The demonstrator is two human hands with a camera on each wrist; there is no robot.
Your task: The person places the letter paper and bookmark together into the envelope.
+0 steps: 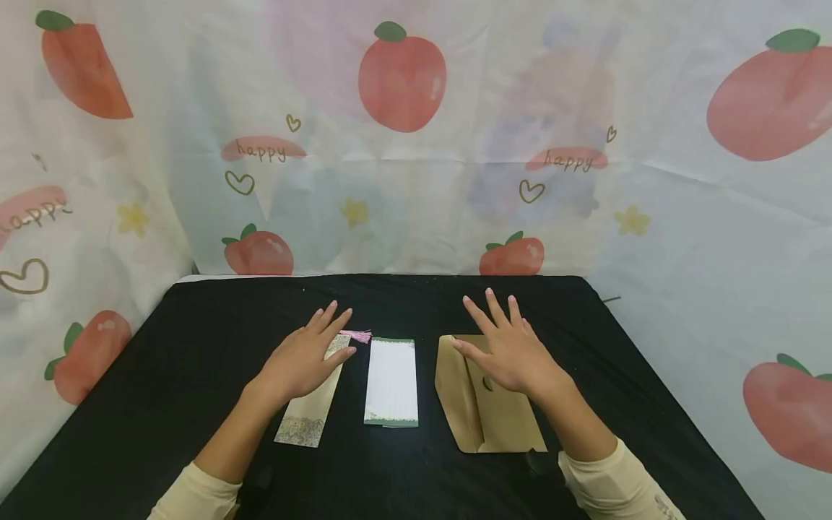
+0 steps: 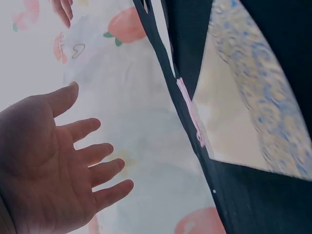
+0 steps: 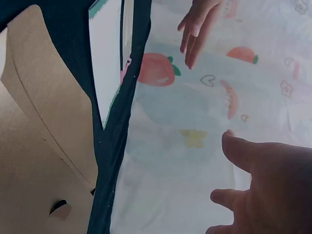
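Observation:
My left hand (image 1: 302,361), fingers spread, hovers over a cream bookmark (image 1: 315,404) with a patterned lower end and a pink tassel (image 1: 356,336) at its top. In the left wrist view the palm of that hand (image 2: 53,165) faces the camera, holding nothing. To its right lies a white lined notepad (image 1: 391,381) with green edges. Over a brown paper envelope (image 1: 503,426), its flap opened out to the left, my right hand (image 1: 513,354) is held with spread fingers and holds nothing. The right wrist view shows the envelope (image 3: 29,146) and its small cutout close up.
A black cloth (image 1: 214,339) covers the table. Behind it and along both sides hangs a pale curtain (image 1: 416,195) printed with red fruit, hearts and the word "happy". A small dark object (image 1: 536,462) lies by the envelope's lower right corner.

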